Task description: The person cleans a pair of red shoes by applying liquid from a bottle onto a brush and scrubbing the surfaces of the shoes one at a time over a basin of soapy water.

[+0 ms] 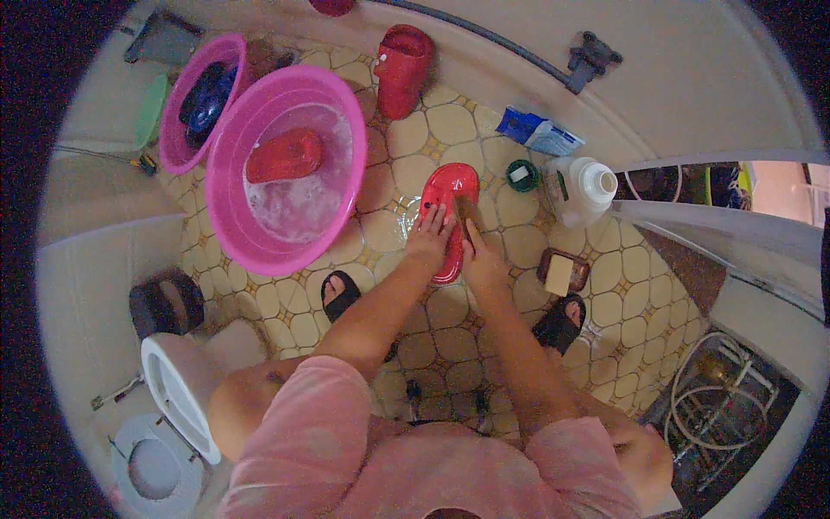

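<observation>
Pink plastic sets the left of the scene: a large pink basin (285, 169) of soapy water with a red slipper (285, 156) soaking in it stands well to the upper left of the red slipper on the floor (450, 203), which serves here as the landmark. Behind that basin sits a smaller pink basin (201, 99) with a dark blue thing inside. Far to the lower left of the landmark slipper is a white toilet (177, 398).

On the tiled floor (450, 125), the left hand (430, 238) lies flat on the landmark slipper's left edge, its grip pressing down rather than wrapped round. Just right of it, the right hand (478, 255) has its grip closed on a brown brush (467, 212) that touches the slipper's right side.

Beyond the landmark slipper, toward the wall, another red slipper (402, 69) rests. To the right of the landmark slipper stand a small green lid (521, 175), a white detergent jug (581, 189) and a blue-and-white packet (538, 131). Lower right of it, a bar of soap lies in a brown soap dish (562, 272).
</observation>
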### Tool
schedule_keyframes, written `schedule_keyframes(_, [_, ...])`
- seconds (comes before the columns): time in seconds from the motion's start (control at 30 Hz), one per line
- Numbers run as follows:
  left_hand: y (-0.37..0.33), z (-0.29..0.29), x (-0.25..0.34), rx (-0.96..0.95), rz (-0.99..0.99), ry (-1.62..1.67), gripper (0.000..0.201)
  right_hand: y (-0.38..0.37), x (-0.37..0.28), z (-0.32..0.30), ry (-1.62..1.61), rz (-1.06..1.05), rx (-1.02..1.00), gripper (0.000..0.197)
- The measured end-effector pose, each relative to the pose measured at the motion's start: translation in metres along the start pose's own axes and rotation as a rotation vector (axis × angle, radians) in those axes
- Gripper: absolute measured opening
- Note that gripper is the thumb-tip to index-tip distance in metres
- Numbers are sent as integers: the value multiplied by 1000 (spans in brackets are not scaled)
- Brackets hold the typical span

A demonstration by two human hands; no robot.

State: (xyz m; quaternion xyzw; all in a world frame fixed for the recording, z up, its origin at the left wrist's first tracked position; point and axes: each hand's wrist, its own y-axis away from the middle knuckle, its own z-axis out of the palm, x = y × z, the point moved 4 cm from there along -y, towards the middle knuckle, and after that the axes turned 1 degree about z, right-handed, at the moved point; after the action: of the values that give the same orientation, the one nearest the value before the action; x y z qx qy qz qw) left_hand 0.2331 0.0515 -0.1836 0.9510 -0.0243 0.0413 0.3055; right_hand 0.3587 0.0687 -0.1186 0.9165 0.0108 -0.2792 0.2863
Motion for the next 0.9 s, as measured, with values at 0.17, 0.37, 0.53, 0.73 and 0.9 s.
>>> schedule_keyframes(0.17, [3, -15, 4, 71, 44, -15, 59, -10, 21, 12, -34, -131, 235, 41])
schedule_keyframes(0.37, [-2, -18, 10, 21, 61, 19, 62, -72, 15, 0, 29, -128, 219, 41])
schedule_keyframes(0.53, [4, -14, -2, -66, 22, 24, 64, 4, 33, 32, -120, -318, 247, 41])
schedule_keyframes(0.73, [-2, -21, 12, 28, 89, -87, 66, -55, 19, 6, -89, -96, 241, 41])
schedule_keyframes(0.9, [-6, -11, 1, -126, 35, -55, 68, -55, 23, 22, -245, -250, 323, 42])
